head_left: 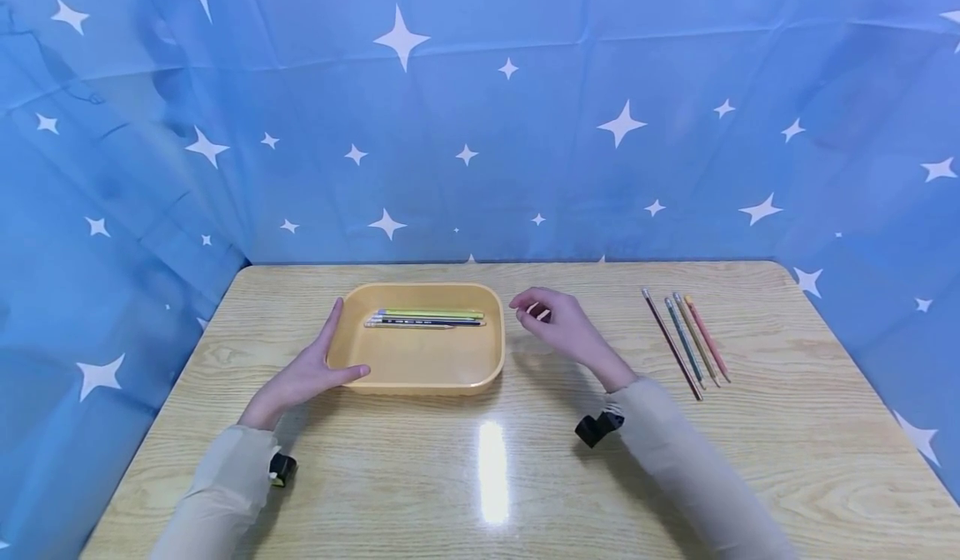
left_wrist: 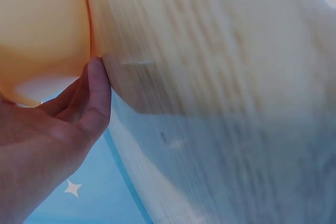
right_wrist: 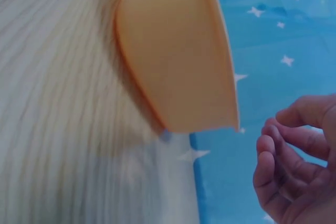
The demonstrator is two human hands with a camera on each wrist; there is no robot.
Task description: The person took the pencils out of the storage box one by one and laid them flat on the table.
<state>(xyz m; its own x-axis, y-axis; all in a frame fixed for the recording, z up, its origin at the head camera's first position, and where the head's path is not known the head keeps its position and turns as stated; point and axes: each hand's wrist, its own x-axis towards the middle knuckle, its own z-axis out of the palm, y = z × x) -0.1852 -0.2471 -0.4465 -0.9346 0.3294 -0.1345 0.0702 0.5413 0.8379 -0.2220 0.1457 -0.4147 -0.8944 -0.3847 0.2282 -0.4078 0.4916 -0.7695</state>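
Note:
A shallow peach-orange plastic tray (head_left: 420, 368) with rounded corners sits on the table. Several pencils (head_left: 427, 319) lie side by side in its back half, among them a yellow-green one and a dark blue one. At the tray's left end, my left hand (head_left: 300, 374) holds the wall, thumb over the front-left rim and fingers spread along the outside. In the left wrist view, the fingertips (left_wrist: 97, 69) press against the outer wall low down. Just off the right end hovers my right hand (head_left: 558, 322), fingers loosely curled and holding nothing; in the right wrist view it is apart from the tray.
To the right, several more pencils (head_left: 686, 343) lie roughly parallel on the wooden table (head_left: 420, 477), dark red, teal, olive and pinkish red. A blue curtain with white stars (head_left: 480, 127) hangs behind the table's back edge. Black wrist cameras are strapped below both hands.

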